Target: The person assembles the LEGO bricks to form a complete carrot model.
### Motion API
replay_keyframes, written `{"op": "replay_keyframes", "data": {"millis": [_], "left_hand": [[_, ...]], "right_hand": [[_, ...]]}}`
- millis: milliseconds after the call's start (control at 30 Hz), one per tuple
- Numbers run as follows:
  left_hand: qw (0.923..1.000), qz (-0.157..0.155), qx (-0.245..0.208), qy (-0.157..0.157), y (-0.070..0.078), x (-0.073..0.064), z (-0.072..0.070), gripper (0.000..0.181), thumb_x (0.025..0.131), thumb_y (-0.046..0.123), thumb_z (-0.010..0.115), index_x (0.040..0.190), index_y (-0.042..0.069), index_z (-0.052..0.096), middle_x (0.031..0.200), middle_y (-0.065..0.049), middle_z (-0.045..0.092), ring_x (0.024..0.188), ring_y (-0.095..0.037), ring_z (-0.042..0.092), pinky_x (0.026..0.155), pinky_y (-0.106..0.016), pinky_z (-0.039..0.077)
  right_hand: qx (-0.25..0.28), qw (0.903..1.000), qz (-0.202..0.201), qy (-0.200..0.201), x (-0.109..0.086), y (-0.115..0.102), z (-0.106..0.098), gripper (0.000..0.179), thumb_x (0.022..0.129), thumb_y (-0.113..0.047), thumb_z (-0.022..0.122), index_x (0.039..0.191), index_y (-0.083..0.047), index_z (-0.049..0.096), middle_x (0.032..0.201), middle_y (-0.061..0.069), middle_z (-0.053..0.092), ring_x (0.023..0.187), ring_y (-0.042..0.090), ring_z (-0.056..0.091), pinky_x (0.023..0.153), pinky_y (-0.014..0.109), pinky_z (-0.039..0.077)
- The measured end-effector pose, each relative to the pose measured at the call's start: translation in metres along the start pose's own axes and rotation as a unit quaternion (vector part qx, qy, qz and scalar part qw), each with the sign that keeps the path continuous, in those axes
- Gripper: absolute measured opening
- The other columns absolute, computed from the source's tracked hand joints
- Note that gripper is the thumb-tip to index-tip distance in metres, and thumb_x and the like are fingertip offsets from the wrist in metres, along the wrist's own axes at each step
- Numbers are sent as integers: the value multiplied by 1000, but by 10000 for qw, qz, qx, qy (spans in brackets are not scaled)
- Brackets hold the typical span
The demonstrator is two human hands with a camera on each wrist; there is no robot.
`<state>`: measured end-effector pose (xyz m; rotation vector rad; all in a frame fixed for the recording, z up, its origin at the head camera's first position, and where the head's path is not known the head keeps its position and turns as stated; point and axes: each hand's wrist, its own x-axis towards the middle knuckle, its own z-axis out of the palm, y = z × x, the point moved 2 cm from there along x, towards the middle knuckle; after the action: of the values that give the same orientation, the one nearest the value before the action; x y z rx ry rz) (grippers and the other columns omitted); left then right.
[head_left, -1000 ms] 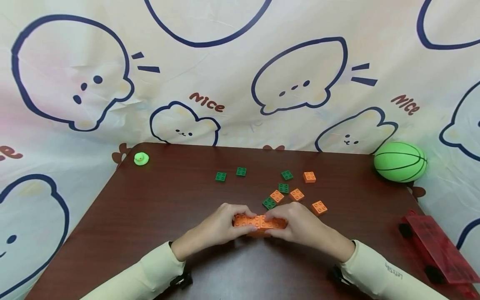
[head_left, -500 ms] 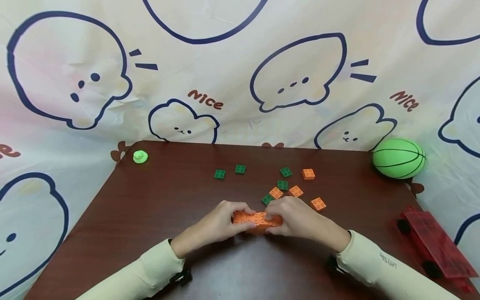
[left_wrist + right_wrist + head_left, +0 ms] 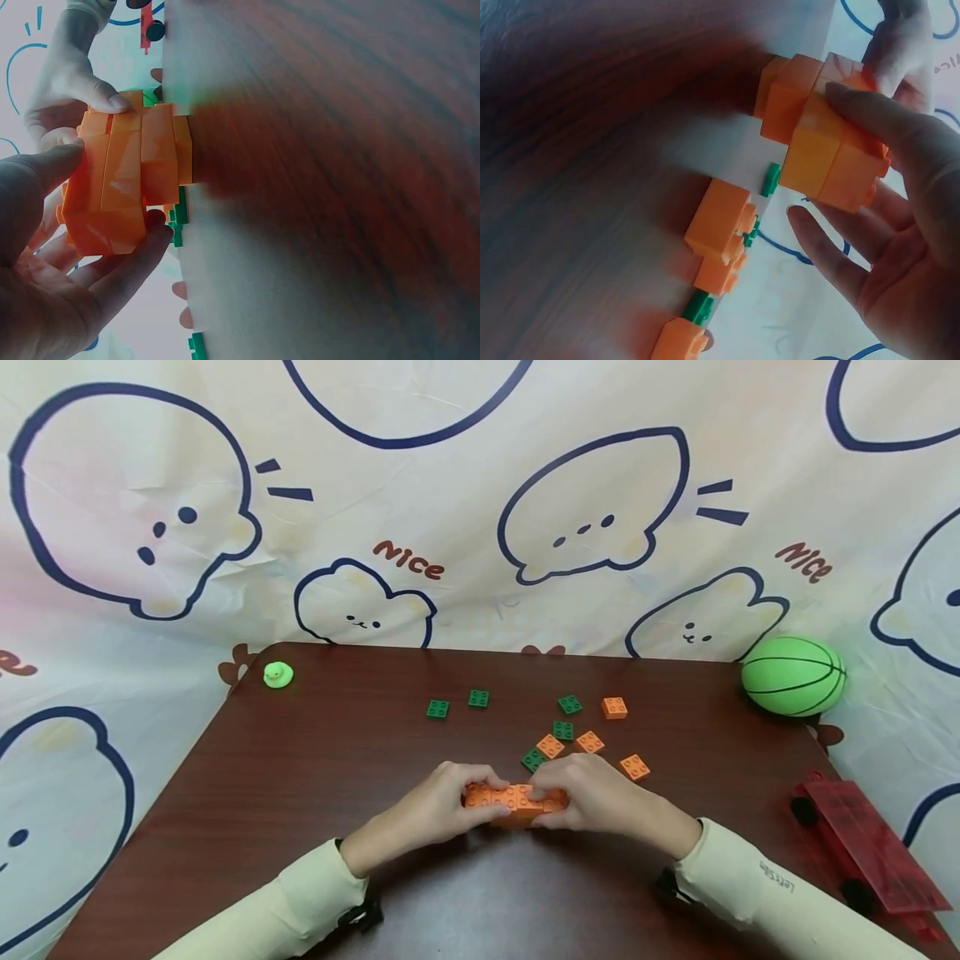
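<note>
Right hand (image 3: pixel 592 793) has edged slightly toward the left hand (image 3: pixel 442 806).
Each pinches one end of the orange brick stack (image 3: pixel 516 810) between thumb and curled fingers, loose bricks (image 3: pixel 635 767) beyond on the table (image 3: pixel 337 718); likely a joining step, calling next for even pressure from both sides.

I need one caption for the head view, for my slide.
Left hand and right hand grip an orange brick stack; loose bricks lie beyond on the table.

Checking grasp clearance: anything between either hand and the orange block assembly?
Nothing visible: the left hand and right hand both grip the orange block assembly directly. The nearest green brick lies beyond it, not between.
</note>
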<state>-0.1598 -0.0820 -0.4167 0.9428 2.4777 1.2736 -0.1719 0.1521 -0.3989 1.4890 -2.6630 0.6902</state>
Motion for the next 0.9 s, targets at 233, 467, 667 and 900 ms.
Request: {"op": "replay_keyframes", "data": {"millis": [233,467,667,900], "left_hand": [[9999,-106,-53,-60,0,0,2,23,96,27,75,116,16,74,109,-4,78,66,3,59,63,-20,54],[10000,-28,-58,-38,-1,-2,1,24,96,29,75,115,15,75,107,-4,78,69,2,60,65,-21,55],[10000,12,56,-1,0,1,0,22,95,27,76,114,15,75,107,-3,78,70,2,60,66,-22,56],[10000,55,15,-3,-1,2,0,22,95,27,76,114,15,75,106,-4,78,70,2,60,66,-22,56]], "right_hand": [[-21,9994,-264,222,-6,-1,5,22,84,-28,87,84,-22,66,79,-13,62,66,-1,42,59,11,35],[67,9996,-141,237,-4,-4,5,21,82,-26,88,83,-23,68,79,-14,64,65,-2,43,58,10,34],[-10,9998,-55,177,-4,-1,4,23,80,-27,90,87,-23,69,82,-13,68,67,-1,49,59,12,40],[97,9999,8,76,-7,-1,5,20,82,-24,89,92,-22,71,88,-12,72,73,-3,56,66,15,50]]}}
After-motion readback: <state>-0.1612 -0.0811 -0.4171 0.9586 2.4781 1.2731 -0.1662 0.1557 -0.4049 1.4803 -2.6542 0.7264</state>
